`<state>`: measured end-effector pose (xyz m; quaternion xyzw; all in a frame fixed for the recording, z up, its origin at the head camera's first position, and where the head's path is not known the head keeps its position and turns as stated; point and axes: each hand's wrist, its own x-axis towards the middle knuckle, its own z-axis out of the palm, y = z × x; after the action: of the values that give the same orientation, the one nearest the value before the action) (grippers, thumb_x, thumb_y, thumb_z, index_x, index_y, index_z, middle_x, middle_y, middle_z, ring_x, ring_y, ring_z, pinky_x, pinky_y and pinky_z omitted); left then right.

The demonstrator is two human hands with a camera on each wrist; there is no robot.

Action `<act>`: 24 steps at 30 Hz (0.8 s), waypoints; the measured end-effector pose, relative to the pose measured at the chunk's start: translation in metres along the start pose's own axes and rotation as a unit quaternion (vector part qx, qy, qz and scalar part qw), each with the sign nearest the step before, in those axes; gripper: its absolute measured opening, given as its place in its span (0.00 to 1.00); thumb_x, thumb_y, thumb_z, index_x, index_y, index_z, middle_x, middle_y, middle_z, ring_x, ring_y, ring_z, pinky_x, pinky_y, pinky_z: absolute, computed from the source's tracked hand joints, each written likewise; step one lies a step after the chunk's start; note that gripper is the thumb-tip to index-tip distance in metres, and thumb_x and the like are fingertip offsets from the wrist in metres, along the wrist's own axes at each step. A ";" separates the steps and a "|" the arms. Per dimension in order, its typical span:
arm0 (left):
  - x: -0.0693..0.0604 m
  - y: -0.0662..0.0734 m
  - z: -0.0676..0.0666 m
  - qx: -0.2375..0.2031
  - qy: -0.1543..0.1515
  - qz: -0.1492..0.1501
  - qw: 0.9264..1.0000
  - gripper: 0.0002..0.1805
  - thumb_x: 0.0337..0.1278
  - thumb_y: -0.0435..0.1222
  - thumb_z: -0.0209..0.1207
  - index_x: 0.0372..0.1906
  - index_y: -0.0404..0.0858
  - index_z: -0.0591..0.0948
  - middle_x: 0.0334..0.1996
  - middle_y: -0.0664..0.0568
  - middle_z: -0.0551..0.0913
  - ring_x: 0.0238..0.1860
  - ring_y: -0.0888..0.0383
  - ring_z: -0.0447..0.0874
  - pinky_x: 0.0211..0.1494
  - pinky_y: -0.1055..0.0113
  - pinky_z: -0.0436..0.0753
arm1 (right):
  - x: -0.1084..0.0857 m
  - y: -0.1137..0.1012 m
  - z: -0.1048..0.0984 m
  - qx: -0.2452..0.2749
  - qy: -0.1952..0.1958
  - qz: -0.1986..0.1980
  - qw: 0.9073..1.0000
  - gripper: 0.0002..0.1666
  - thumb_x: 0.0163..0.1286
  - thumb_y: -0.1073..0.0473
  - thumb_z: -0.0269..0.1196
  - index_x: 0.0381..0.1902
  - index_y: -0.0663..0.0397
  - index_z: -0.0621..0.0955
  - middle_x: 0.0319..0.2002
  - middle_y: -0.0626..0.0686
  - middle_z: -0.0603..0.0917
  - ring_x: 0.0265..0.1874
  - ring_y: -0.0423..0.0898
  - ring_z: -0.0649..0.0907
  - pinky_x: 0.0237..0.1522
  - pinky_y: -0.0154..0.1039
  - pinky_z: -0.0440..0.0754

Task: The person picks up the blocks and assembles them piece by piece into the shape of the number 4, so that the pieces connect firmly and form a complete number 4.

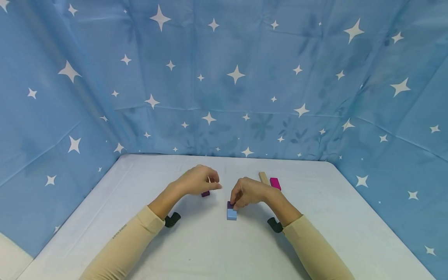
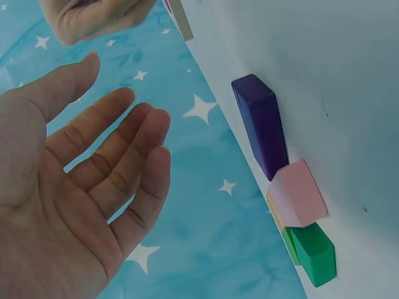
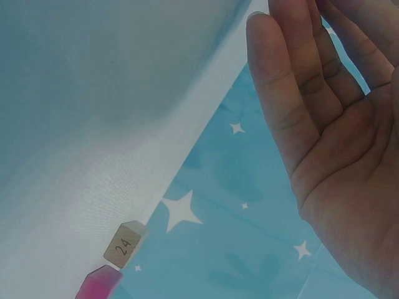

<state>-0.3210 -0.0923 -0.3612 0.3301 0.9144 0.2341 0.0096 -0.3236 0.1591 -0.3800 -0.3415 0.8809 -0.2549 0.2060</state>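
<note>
My right hand (image 1: 250, 191) pinches a small dark purple block (image 1: 230, 205) between thumb and fingertips. The block sits right behind a light blue block (image 1: 231, 215); whether it rests on it or just touches it, I cannot tell. In the right wrist view, the right palm (image 3: 349, 149) shows with the fingertips cut off at the top. My left hand (image 1: 200, 180) hovers to the left with loosely bent fingers and holds nothing, as its bare palm (image 2: 93, 180) in the left wrist view confirms. Below it on the table lies another dark purple block (image 1: 205, 194).
By that purple block lie a pink block (image 2: 300, 194), a green block (image 2: 316, 255) and a yellow piece (image 2: 274, 208). At the right rear are a wooden block marked 24 (image 3: 123, 246) and a magenta block (image 1: 275, 183). A starry blue curtain (image 1: 224, 89) surrounds the white table (image 1: 203, 249).
</note>
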 end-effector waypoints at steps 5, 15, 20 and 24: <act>0.001 -0.007 -0.002 0.010 0.018 -0.025 0.999 0.15 0.67 0.49 0.68 0.49 0.45 0.89 0.43 0.59 0.89 0.38 0.64 0.83 0.44 0.65 0.84 | -0.001 0.000 0.000 -0.001 0.002 0.003 1.000 0.07 0.60 0.63 0.78 0.35 0.46 0.93 0.30 0.40 0.90 0.26 0.41 0.83 0.32 0.37 0.84; 0.000 -0.026 -0.009 -0.019 0.035 -0.058 0.998 0.18 0.68 0.50 0.66 0.54 0.44 0.88 0.46 0.56 0.87 0.43 0.60 0.83 0.47 0.61 0.85 | -0.001 0.000 0.002 -0.002 0.008 0.002 1.000 0.07 0.61 0.63 0.78 0.34 0.44 0.93 0.30 0.41 0.90 0.28 0.43 0.85 0.33 0.40 0.85; -0.002 -0.046 -0.013 -0.035 0.060 -0.071 0.995 0.17 0.72 0.48 0.63 0.54 0.43 0.87 0.49 0.53 0.88 0.43 0.59 0.85 0.49 0.58 0.85 | -0.001 0.001 0.002 -0.003 0.010 0.005 1.000 0.07 0.60 0.63 0.78 0.34 0.44 0.93 0.30 0.41 0.90 0.28 0.43 0.85 0.34 0.40 0.85; -0.002 -0.058 -0.012 -0.034 0.072 -0.087 0.993 0.17 0.73 0.46 0.61 0.55 0.41 0.87 0.51 0.50 0.87 0.45 0.57 0.86 0.51 0.55 0.85 | -0.001 0.001 0.003 -0.004 0.011 0.006 1.000 0.07 0.60 0.63 0.78 0.34 0.44 0.92 0.29 0.41 0.90 0.28 0.43 0.85 0.33 0.40 0.85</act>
<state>-0.3560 -0.1373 -0.3760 0.2306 0.9295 0.2868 -0.0244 -0.3221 0.1600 -0.3825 -0.3343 0.8860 -0.2540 0.1968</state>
